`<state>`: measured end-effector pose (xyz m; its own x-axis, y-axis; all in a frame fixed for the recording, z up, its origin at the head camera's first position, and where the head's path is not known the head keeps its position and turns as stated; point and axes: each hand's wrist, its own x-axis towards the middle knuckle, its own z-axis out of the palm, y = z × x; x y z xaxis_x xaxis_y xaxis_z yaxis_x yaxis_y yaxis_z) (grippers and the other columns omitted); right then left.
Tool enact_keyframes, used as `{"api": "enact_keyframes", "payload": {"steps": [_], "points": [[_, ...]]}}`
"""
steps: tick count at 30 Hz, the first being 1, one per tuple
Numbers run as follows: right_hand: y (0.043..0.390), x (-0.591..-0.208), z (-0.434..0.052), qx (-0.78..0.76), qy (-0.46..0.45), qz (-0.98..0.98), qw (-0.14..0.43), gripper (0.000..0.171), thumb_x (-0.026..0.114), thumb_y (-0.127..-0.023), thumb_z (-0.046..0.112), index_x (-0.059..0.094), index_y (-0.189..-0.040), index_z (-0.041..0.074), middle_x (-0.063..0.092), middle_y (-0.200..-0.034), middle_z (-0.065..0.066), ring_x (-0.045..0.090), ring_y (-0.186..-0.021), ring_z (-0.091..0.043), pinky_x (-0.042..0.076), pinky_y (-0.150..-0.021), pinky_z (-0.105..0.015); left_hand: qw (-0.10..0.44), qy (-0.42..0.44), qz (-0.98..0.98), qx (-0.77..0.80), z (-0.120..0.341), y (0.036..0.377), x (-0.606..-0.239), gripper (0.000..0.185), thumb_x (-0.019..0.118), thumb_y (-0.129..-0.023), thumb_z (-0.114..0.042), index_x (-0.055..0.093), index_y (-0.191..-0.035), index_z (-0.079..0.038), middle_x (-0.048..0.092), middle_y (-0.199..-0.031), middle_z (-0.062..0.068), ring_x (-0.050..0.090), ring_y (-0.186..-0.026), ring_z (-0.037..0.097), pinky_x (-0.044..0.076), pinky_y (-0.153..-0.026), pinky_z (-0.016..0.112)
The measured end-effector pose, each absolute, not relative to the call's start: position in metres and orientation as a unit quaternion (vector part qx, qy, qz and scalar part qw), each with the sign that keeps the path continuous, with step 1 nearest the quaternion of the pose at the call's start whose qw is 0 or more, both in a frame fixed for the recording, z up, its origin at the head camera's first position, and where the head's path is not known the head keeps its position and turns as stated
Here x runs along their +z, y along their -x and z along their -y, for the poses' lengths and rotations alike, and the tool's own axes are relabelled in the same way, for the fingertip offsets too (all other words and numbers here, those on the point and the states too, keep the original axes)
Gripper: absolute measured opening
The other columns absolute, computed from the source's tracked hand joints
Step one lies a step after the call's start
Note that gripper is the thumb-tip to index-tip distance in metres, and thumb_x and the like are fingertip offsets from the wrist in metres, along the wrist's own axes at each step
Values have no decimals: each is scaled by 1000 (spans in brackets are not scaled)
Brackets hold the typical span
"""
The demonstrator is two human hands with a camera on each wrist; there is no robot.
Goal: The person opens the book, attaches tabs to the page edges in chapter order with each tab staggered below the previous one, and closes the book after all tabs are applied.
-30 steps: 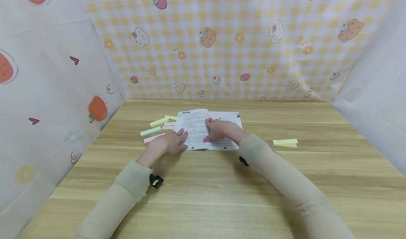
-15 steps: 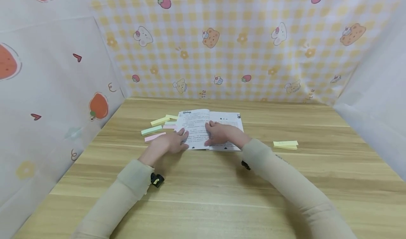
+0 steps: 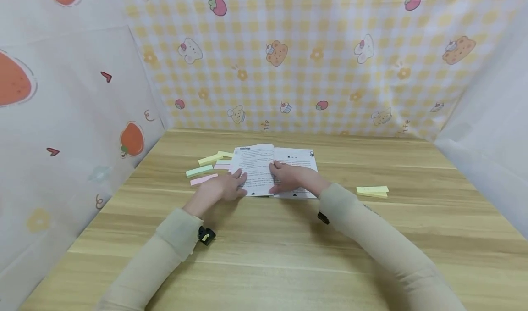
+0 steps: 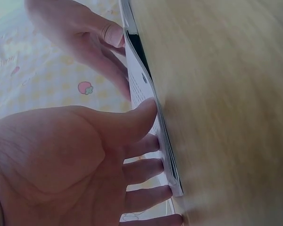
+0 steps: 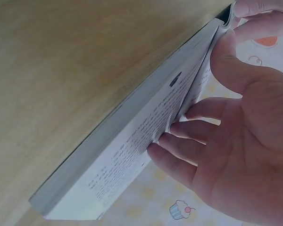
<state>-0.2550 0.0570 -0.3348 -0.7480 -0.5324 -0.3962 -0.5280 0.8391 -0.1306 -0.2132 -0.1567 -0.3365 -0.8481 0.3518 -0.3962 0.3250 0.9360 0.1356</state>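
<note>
An open book [image 3: 255,162] with printed pages lies on the wooden table in the head view. My left hand [image 3: 224,187] rests its spread fingers on the left page near its outer lower corner. In the left wrist view, its thumb [image 4: 144,115] touches the page at the near edge. My right hand [image 3: 292,177] presses on the book beside the centre fold. The right wrist view shows fairly straight fingers [image 5: 179,150] laid along the fold and the thick right-hand block of pages [image 5: 132,155]. Part of the right page is hidden behind that hand.
Left of the book lie several sticky-note strips: a green strip [image 3: 200,171], a pink strip [image 3: 204,179] and a yellow strip [image 3: 210,159] among them. More yellow strips [image 3: 372,191] lie to the right. A patterned cloth [image 3: 317,72] hangs behind the table.
My right hand has slid slightly along the fold toward the book's near edge. The left hand stays on the left page. The head view has shifted a little.
</note>
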Motion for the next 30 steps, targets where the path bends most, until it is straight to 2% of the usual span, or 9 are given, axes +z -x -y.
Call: {"api": "enact_keyframes", "payload": {"steps": [4,10,20,30], "points": [[255,-334,-59,-13,291,-931,221,90,55,-101,50,9,-161,0,4,-166,-22,9,-153,-34,14,-123,-43,207,-178,-962,27,156,213,-335,64,44,-108,-32,21,-160,-3,14,-166,19,17,-149,44,23,-118,56],[253,-330,-55,14,301,-929,214,86,54,-103,46,12,-160,-3,9,-165,-24,13,-152,-37,17,-122,-44,210,-175,-961,29,157,213,-333,64,44,-109,-33,19,-161,-4,13,-166,19,16,-150,44,21,-119,56],[253,-326,-48,45,282,-933,219,85,56,-102,46,14,-160,0,11,-166,-22,15,-152,-35,18,-122,-44,223,-173,-959,35,159,217,-333,66,45,-108,-34,18,-161,-5,11,-167,18,15,-150,42,21,-119,55],[254,-332,-66,-52,291,-931,214,88,60,-99,49,17,-161,3,12,-166,-19,14,-153,-31,15,-123,-42,218,-178,-959,41,156,214,-334,65,45,-108,-34,20,-161,-5,12,-166,18,16,-150,43,20,-119,55]]}}
